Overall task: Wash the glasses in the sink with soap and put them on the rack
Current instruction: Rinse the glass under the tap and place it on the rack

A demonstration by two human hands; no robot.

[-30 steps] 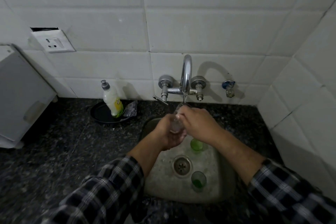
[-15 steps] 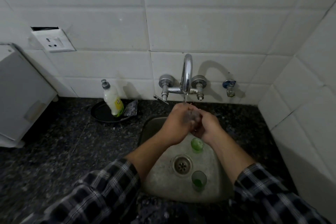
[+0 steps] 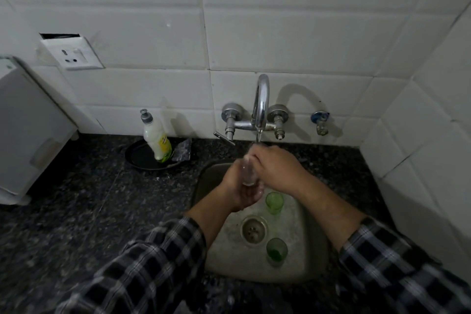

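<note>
I hold a small clear glass [image 3: 247, 173] over the steel sink [image 3: 303, 260], right under the spout of the tap [image 3: 262, 104]. My left hand [image 3: 239, 187] cups it from below and behind. My right hand [image 3: 276, 168] is wrapped over its upper part, fingers at the rim. Two green glasses stand upright in the basin: one [image 3: 274, 202] just below my hands, another [image 3: 276, 250] to the right of the drain [image 3: 254, 231]. I cannot tell whether water runs from the spout.
A dish-soap bottle [image 3: 156, 136] stands in a black dish [image 3: 142, 159] on the dark granite counter [image 3: 76, 211], with a scrub pad [image 3: 183, 151] beside it. A white appliance [image 3: 28, 132] fills the left edge. White tiled walls close the back and right.
My hands have turned around the clear glass: the left dropped from on top to underneath, the right came over the top. The green glasses stayed in place.
</note>
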